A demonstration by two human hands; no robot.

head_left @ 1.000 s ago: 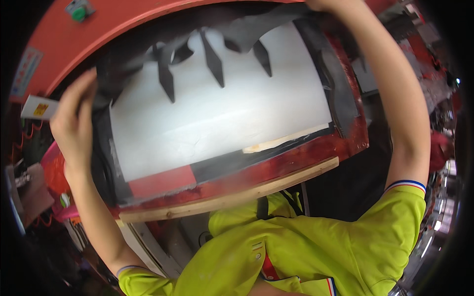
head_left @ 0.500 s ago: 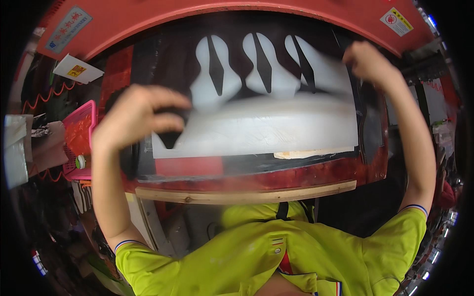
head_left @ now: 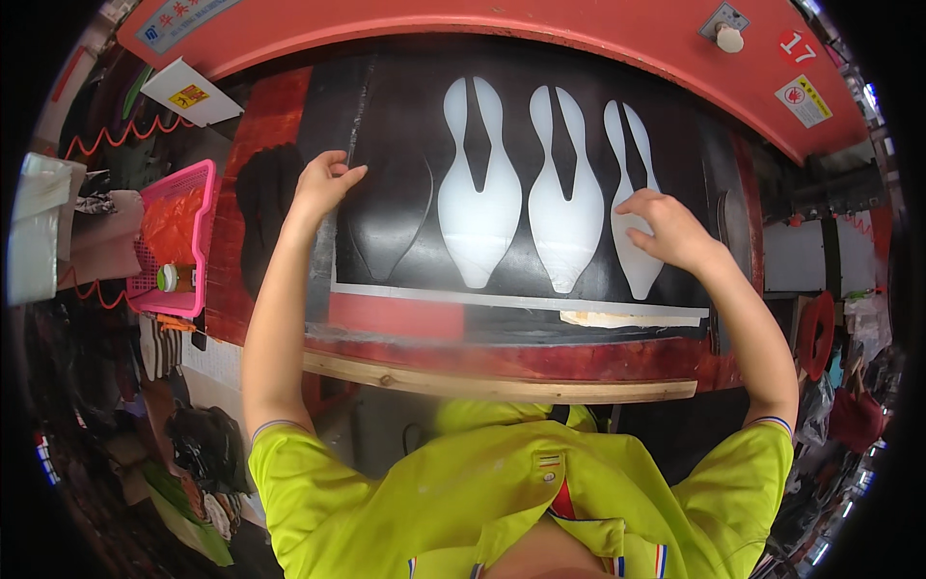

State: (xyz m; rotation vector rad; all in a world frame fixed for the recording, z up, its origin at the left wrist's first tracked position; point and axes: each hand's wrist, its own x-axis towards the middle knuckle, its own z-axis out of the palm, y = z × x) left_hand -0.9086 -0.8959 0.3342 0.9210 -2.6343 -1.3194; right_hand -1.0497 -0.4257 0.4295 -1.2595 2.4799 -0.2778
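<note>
A black sheet [head_left: 410, 125] lies on the work surface, and tall forked white shapes stand out against it: one left of the middle [head_left: 479, 227], a middle one [head_left: 563, 232] and a right one [head_left: 634, 265]. They look like openings with white beneath. A similar curved outline [head_left: 386, 227] shows black on black at the left. My left hand [head_left: 323, 188] is at the sheet's left side, thumb and forefinger slightly apart, nothing visible in them. Over the right white shape is my right hand [head_left: 670, 227], its thumb and fingers apart and holding nothing visible.
A red machine body [head_left: 482, 21] with a white knob [head_left: 729, 39] spans the far side. To the left stands a pink basket [head_left: 205, 232] with a red bag. A wooden strip [head_left: 502, 386] runs along the near edge. Dark shaped pieces [head_left: 270, 207] lie at the left.
The black sheet now covers most of the wide white band seen before, leaving a thin white edge. My left hand has moved right and away; my right hand has come down toward me.
</note>
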